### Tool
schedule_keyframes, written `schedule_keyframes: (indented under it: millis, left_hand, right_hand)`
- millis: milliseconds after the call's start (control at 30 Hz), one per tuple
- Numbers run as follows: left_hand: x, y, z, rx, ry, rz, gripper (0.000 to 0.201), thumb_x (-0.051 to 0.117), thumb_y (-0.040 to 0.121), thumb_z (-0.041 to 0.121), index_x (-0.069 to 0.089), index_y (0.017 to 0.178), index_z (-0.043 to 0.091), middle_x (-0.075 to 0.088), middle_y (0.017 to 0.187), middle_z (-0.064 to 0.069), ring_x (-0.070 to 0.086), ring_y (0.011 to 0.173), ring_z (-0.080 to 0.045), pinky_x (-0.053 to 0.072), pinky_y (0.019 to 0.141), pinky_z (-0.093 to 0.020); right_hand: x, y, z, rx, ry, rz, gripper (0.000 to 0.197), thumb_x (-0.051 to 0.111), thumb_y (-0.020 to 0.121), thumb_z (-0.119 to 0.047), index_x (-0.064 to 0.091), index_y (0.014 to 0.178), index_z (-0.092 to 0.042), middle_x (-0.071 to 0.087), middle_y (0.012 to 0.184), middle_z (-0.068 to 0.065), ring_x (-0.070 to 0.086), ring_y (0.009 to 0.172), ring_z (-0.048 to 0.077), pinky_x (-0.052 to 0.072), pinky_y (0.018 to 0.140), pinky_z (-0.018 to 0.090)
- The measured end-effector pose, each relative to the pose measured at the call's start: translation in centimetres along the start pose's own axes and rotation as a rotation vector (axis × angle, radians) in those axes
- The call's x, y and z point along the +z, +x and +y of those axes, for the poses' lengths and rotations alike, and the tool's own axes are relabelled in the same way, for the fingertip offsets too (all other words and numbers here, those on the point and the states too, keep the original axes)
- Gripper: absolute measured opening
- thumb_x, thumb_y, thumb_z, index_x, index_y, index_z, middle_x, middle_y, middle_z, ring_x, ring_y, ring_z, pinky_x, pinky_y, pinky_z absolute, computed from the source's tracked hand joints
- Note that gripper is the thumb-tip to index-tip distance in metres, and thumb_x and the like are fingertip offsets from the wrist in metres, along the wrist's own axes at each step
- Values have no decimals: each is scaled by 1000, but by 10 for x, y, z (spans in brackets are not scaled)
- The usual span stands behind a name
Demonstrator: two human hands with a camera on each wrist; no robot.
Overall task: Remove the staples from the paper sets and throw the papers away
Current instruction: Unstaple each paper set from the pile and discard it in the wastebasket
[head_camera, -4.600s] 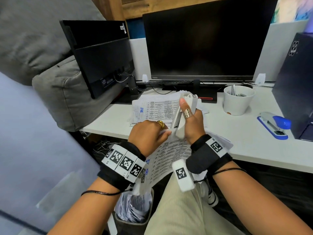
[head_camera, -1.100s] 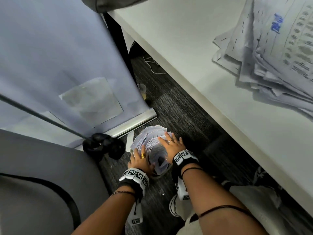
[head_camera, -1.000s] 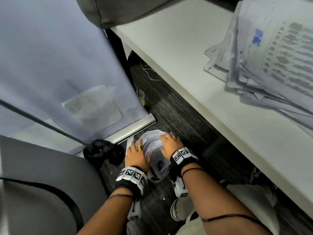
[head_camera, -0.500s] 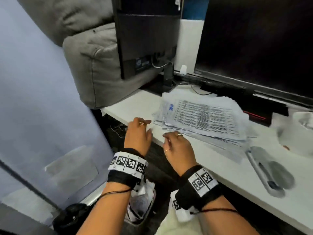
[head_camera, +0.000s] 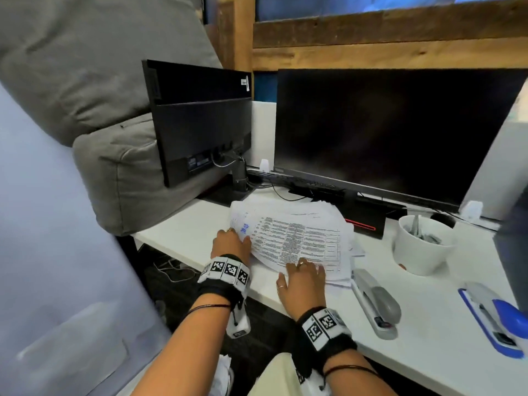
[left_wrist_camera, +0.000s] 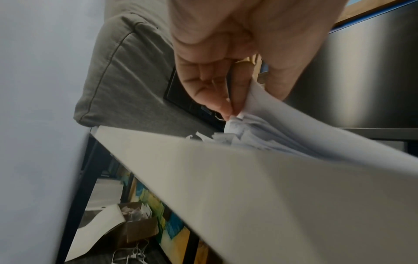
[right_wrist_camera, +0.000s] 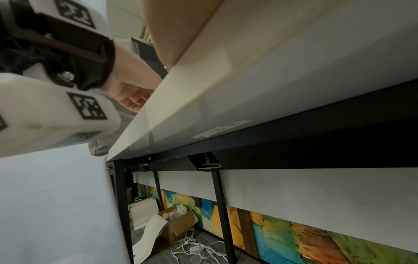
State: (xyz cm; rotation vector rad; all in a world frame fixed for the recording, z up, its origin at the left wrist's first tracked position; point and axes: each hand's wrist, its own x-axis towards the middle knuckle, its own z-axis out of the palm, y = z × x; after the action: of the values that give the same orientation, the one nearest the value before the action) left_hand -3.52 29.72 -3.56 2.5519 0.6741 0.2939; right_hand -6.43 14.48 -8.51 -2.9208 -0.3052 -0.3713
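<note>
The room is evenly and rather softly lit, with no hard shadows on the desk (head_camera: 183, 232); only a faint shade lies under the papers (head_camera: 300, 232) and beneath the desk the floor goes dim. The big monitor (head_camera: 394, 132) behind the papers is a flat black, with just a weak sheen. In the head view straight lines bow toward the edges, and the panel (head_camera: 51, 252) left of the desk is smeared. From the left wrist, the left hand (left_wrist_camera: 237, 53) is soft and pale, the near sheet blurred. The right wrist view is sharper below the desk edge.
</note>
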Motion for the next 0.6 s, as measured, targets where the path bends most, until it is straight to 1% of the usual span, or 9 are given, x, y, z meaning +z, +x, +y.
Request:
schedule_keyframes:
  millis: [33,100,167,267,367,433,500,567,600]
  left_hand:
    - [-3,2,3,1,26,-4,41,48,93,36,55,116,3,55,118,-15,54,108,-31,45,89,-37]
    - [-7,5,5,-10,25,3,30,45,94,24,59,110,2,60,113,-16,58,103,-31,47,84,-35]
    - [-10,5,4,-28,-5,14,27,43,95,15,61,105,-1,62,109,-18,60,99,-33,47,81,-34]
    - [-15,0,0,-29,0,61,23,45,95,11,61,105,-2,61,109,-20,59,101,-35,47,82,-36]
    - [-16,-3,-7,-11,15,117,25,43,96,12,62,108,1,57,114,-16,57,103,-33,47,84,-37]
    - [-16,-3,-11,43,-46,196,27,43,97,13,64,107,1,55,115,-16,56,101,-33,46,82,-37]
    - [-20,-4,-14,81,-171,248,25,43,96,9,65,103,-2,59,111,-18,57,98,-35,44,82,-36]
    - [-28,-2,-19,89,-239,243,21,45,91,-2,62,103,-1,62,105,-19,58,99,-35,45,85,-36]
    - [-34,0,-21,101,-250,226,23,48,87,-7,60,103,1,63,103,-18,59,99,-34,48,86,-35]
  right_hand:
    - [-1,-1,-1,-14,4,21,42,37,78,-37,74,81,-15,69,85,10,64,81,28,44,91,47]
    - [2,-2,0,-56,8,61,44,34,74,-38,72,65,-16,67,69,7,63,65,26,39,86,43]
    - [1,-3,-1,-97,6,83,44,33,74,-37,71,65,-17,67,69,6,63,63,25,36,86,43]
    - [0,-3,-1,-130,25,72,42,33,74,-37,70,66,-19,66,69,2,63,60,20,51,82,40]
    - [-3,-2,-1,-165,53,29,42,34,75,-39,70,63,-19,64,64,0,60,55,18,54,70,32]
    - [-2,-2,1,-180,99,23,41,36,77,-40,70,65,-19,62,63,-1,58,52,19,50,58,26]
    - [-2,-4,3,-233,183,53,42,38,81,-40,71,74,-16,64,73,2,61,60,23,49,59,28]
    - [-5,-5,5,-218,324,48,43,39,85,-39,71,97,-13,66,99,8,62,89,27,49,78,34]
    - [-10,-5,6,-182,359,24,46,39,88,-40,67,110,-12,62,114,9,57,105,27,45,90,34]
